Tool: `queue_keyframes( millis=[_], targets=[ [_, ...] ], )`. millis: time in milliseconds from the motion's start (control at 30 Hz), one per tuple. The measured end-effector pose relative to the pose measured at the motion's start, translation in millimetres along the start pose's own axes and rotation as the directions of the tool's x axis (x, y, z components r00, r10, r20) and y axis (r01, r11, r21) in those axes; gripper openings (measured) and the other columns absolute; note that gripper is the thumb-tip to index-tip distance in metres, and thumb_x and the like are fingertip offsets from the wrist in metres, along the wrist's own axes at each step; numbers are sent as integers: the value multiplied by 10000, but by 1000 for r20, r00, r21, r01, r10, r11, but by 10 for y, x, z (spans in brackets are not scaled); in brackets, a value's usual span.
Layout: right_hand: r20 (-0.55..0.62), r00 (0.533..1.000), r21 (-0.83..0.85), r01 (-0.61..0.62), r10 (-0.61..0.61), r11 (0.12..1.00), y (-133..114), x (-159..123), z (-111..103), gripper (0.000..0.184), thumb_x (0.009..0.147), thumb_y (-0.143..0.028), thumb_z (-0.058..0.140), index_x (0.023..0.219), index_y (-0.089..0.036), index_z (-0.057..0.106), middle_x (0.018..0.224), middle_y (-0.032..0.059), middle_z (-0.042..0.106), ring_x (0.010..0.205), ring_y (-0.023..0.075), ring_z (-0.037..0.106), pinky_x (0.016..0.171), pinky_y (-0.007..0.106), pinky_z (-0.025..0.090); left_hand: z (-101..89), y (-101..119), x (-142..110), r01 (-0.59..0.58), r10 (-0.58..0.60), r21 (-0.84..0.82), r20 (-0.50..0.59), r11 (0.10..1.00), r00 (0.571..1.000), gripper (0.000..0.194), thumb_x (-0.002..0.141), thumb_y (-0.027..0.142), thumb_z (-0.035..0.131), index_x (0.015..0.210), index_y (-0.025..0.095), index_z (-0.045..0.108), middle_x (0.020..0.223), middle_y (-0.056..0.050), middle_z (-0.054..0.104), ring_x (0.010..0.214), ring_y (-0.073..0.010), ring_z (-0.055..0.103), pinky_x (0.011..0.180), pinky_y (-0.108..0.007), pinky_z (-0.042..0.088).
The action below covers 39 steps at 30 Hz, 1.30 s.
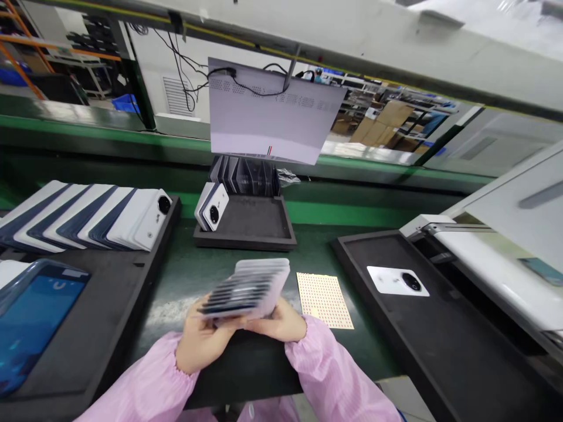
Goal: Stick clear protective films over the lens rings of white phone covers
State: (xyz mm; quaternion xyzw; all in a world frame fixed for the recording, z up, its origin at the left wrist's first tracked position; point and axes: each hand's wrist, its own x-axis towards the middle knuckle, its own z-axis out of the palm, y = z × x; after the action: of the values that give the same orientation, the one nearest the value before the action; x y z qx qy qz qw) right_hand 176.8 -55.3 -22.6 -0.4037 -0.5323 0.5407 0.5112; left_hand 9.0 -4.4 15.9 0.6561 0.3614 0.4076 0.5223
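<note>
Both my hands hold a stack of phone back covers [248,287] above the dark green bench top. Pale and dark edges alternate through the stack, which is blurred by motion. My left hand [204,340] wraps its near left end. Under the right side, my right hand [279,322] grips it, with part of the fingers hidden behind the covers. To the right of my right hand lies a yellowish sheet [324,300] with rows of small red marks. Beyond the stack sits a small black tray [246,239], where white covers [212,205] lean at the left and dark panels [246,176] stand at the back.
On the left, a large black tray [105,293] holds a fanned row of white covers [141,220] and a blue-filmed panel [39,316]. A single white cover [398,281] lies in the right black tray [422,340], beside a white machine [505,264]. A monitor [272,111] hangs over the back.
</note>
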Motion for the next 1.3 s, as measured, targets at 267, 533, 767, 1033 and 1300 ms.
queue_keyframes(
  millis=[267, 533, 767, 1033, 1300],
  targets=[
    [126, 983, 360, -168, 131, 918, 103, 36, 93, 576, 567, -261, 810, 1088, -139, 596, 1053, 95, 666, 960, 229, 627, 883, 392, 478, -105, -95, 54, 93, 40, -358, 348, 929, 937, 633, 573, 329, 795, 1175, 277, 608, 1250, -58, 592, 1183, -333, 492, 1020, -438, 356],
    [443, 861, 526, -475, 249, 706, 160, 14, 312, 542, 459, -245, 848, 946, -109, 654, 816, 70, 700, 778, 203, 663, 742, 314, 513, -80, -186, 58, 368, 49, -475, 662, 800, 748, 773, 581, 518, 734, 1236, 154, 544, 1195, -173, 609, 1074, -386, 561, 884, -494, 445],
    [45, 965, 500, -245, 257, 831, 110, 17, 361, 508, 555, -229, 810, 1019, -153, 616, 877, 49, 699, 784, 195, 663, 711, 295, 520, -31, -150, 62, 425, -313, -507, 294, 750, 903, 396, 699, 377, 696, 1008, 132, 659, 957, -98, 708, 902, -264, 632, 798, -345, 487],
    [201, 917, 438, -399, 345, 805, 67, 16, 176, 525, 570, -204, 798, 1055, -119, 616, 972, 108, 696, 866, 244, 666, 835, 412, 497, -97, 3, 203, 634, -472, -530, 424, 563, 773, 306, 678, 305, 734, 913, 117, 679, 850, -101, 735, 729, -212, 670, 694, -315, 509],
    [142, 929, 479, -367, 342, 797, 51, 20, 110, 576, 596, -181, 777, 1139, -147, 585, 1036, 108, 687, 1005, 266, 627, 890, 430, 479, -150, -29, 235, 655, -448, -596, 480, 465, 754, 290, 617, 103, 714, 907, 105, 701, 900, -111, 738, 865, -260, 667, 833, -369, 478]
  ],
)
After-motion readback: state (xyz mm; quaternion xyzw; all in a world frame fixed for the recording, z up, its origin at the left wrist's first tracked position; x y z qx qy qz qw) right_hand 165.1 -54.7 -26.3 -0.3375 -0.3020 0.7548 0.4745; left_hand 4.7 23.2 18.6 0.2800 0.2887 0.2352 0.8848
